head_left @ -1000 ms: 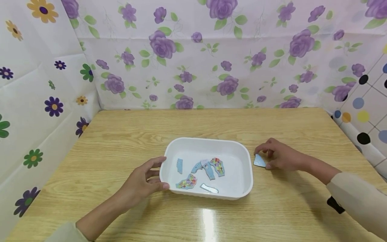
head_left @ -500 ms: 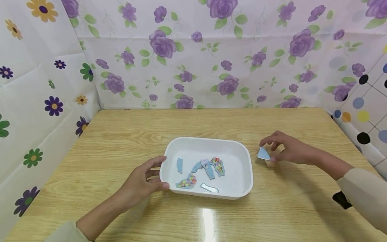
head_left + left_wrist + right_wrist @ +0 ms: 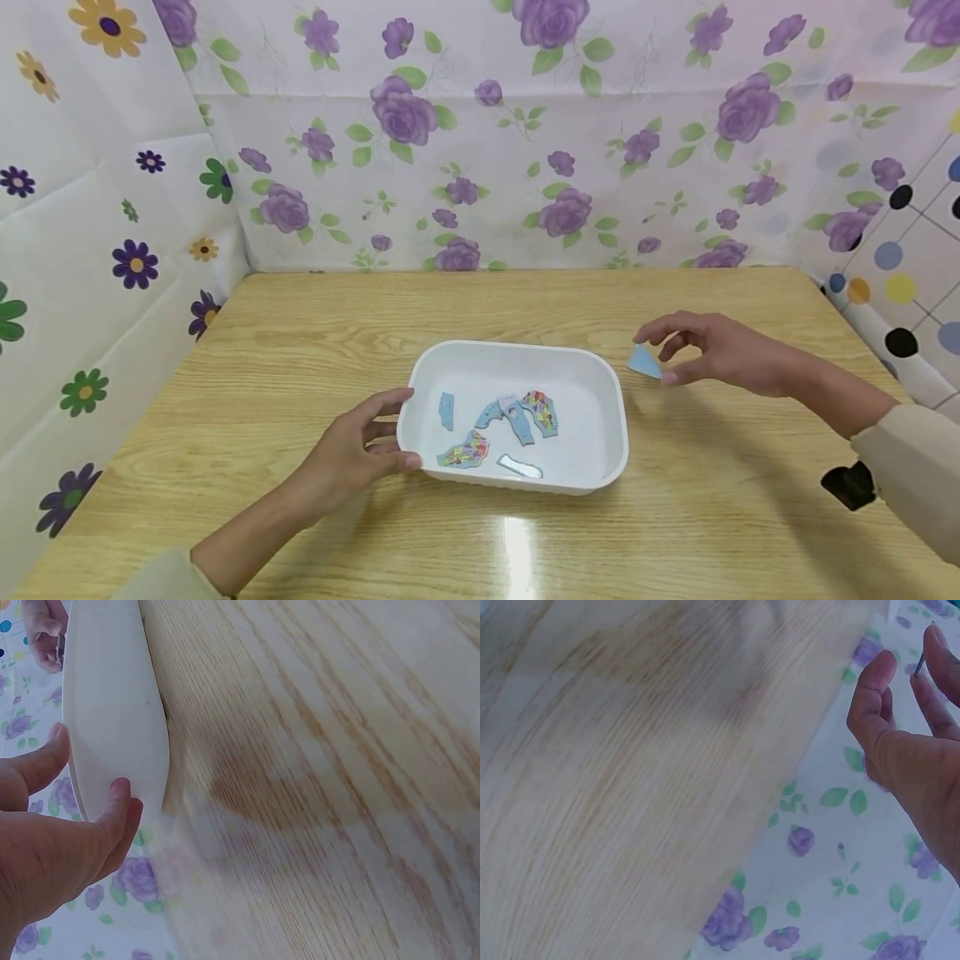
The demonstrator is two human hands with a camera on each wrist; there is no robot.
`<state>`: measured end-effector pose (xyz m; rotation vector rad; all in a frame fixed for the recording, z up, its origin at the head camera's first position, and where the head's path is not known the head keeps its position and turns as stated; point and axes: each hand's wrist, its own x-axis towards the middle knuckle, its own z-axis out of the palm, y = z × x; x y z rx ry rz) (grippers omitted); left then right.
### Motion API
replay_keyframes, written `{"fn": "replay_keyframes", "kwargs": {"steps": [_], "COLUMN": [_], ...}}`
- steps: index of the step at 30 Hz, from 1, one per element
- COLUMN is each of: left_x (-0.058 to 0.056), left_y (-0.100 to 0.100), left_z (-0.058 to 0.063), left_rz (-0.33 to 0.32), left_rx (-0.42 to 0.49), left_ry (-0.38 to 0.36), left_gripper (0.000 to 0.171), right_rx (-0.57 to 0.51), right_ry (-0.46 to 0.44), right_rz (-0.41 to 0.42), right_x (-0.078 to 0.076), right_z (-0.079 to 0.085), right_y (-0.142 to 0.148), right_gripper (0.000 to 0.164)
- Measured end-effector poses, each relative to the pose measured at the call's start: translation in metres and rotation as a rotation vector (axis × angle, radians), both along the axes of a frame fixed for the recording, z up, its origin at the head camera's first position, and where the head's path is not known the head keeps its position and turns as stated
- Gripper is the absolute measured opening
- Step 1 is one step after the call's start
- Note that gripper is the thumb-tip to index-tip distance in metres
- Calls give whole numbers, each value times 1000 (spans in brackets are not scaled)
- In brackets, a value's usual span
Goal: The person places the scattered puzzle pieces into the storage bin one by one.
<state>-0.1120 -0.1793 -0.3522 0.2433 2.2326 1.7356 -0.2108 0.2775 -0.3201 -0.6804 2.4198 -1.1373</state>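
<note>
A white plastic tray (image 3: 588, 429) stands on the wooden table, several flat puzzle pieces inside it. Some are light blue, like the piece (image 3: 446, 412) at the left; others carry a multicoloured print, such as the piece (image 3: 467, 451) near the front. My left hand (image 3: 341, 454) grips the tray's left end, thumb near the front corner; the left wrist view has its fingers at the rim and outer wall (image 3: 120, 697). Beyond the tray's right side, my right hand (image 3: 720, 350) pinches a light blue puzzle piece (image 3: 645, 362) between thumb and fingertip, raised off the table. That piece appears edge-on (image 3: 920, 664) in the right wrist view.
Flower-printed sheets (image 3: 480, 167) hang behind the table (image 3: 337, 317) and along its left side. A dotted sheet (image 3: 900, 292) borders the right. A dark object (image 3: 849, 486) shows beside my right sleeve.
My right hand has lifted the light blue piece off the table, moving first slightly right, then back left toward the tray. My left hand and the tray have stayed put.
</note>
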Motion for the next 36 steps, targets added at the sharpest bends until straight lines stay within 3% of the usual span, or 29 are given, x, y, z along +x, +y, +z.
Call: {"fn": "replay_keyframes", "kwargs": {"steps": [16,28,36], "left_x": [-1,-1,0], "left_y": [0,0,0], "left_z": [1,1,0], "left_rz": [7,10,13], "left_rx": [-13,-15,-17], "left_ry": [2,-1,-2], "left_gripper": [79,79,80], "right_rx": [-70,-39,-11], "right_ry": [-101,-140,-171], "right_rz": [88,167,203], "right_x": [1,18,25], "right_z": [12,14,7], "right_y": [-38,-87,-102], "right_gripper": [51,48,48]}}
